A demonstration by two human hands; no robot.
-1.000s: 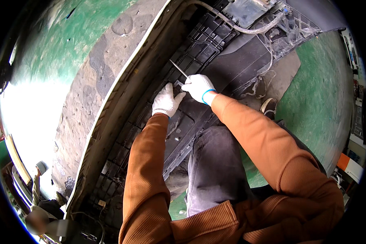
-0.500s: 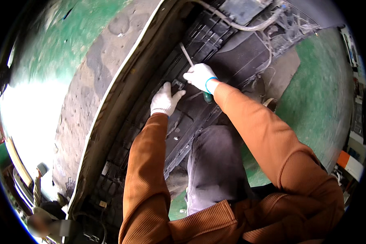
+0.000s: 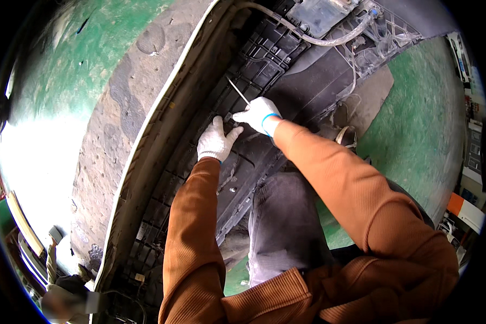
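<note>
A long black moulded panel, looking like the inner side of a car bumper (image 3: 242,162), stretches diagonally in front of me with ribs and clips along it. My right hand (image 3: 258,115), in a white knit glove, is closed on a screwdriver (image 3: 238,90). Its slim metal shaft points up and left across the ribbed plastic, while its handle is hidden behind the hand. Close by on the left, my gloved left hand (image 3: 215,142) lies against the panel, thumb apart from the fingers, holding nothing visible. The two hands are near each other but apart.
A pale hose (image 3: 329,40) curves over the panel's far end. Under the panel lies a worn grey mat (image 3: 105,140) on the green floor (image 3: 424,119). My bent knee (image 3: 286,216) is close to the panel. Another person (image 3: 65,297) is at the lower left.
My right hand and the screwdriver have shifted slightly down and left, nearer my left hand. The green handle that showed below the hand is now hidden. My left hand has barely moved.
</note>
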